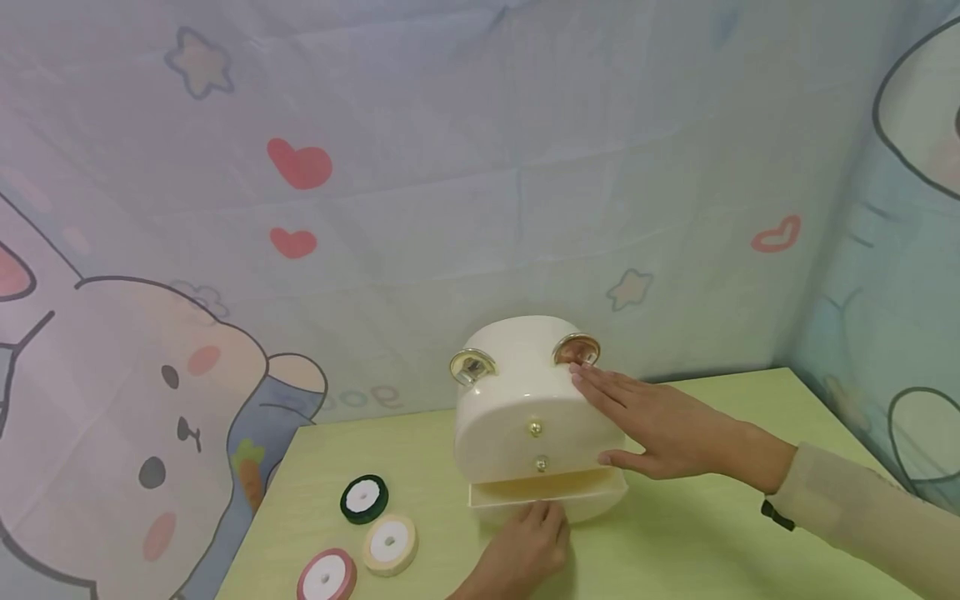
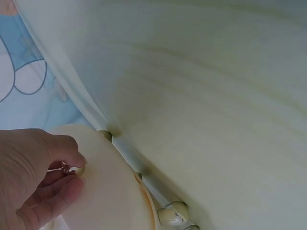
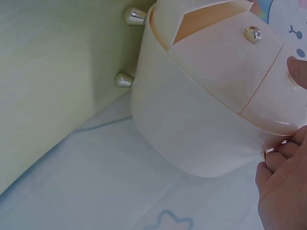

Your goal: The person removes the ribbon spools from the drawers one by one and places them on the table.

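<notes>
A cream, round-topped drawer box (image 1: 517, 358) stands on the table, with two gold-rimmed ears on top and gold knobs on its front. Its bottom drawer (image 1: 592, 500) is pulled out, and an opening shows above its front panel. My left hand (image 1: 517, 550) is at the front of that drawer; in the left wrist view, thumb and fingers pinch the small drawer knob (image 2: 76, 170). My right hand (image 1: 660, 425) rests against the box's upper right side, fingers extended and fingertips by the right ear (image 1: 576, 348). In the right wrist view, the hand lies partly out of frame.
Left of the box lie three ribbon rolls on the light green table (image 1: 697, 533): a dark green roll (image 1: 364, 499), a cream roll (image 1: 390, 544) and a pink roll (image 1: 327, 575). A printed cloth backdrop (image 1: 450, 167) hangs close behind the table.
</notes>
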Tool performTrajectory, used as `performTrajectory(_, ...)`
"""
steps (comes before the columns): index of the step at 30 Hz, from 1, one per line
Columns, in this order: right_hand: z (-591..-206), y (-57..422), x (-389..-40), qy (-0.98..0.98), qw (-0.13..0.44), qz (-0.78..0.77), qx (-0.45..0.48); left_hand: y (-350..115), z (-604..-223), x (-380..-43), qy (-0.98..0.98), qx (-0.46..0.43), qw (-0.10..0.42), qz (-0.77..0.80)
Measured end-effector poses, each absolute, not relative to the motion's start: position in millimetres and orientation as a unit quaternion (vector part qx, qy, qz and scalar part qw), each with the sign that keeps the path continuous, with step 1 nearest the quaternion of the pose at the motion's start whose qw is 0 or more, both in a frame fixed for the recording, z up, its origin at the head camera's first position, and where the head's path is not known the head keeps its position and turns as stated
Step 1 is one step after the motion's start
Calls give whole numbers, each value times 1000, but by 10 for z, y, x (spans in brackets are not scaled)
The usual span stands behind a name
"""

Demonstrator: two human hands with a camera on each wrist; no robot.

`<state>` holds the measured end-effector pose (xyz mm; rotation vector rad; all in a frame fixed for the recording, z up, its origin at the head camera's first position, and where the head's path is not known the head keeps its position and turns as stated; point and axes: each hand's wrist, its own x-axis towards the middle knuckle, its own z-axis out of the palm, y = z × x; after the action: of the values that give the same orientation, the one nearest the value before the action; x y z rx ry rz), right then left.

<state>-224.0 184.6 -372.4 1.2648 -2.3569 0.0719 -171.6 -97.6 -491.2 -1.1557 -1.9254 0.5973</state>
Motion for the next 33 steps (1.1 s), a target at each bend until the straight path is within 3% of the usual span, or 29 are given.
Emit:
performTrajectory(14,-3720,1845,-2246,-845,253,21,471,-1006,-4893,-1828,-780,-447,354,258)
performTrajectory(33,-3733,1860,-2255,-847,250,14,469,-1015,-4902,-1984,-779,-443,366,250)
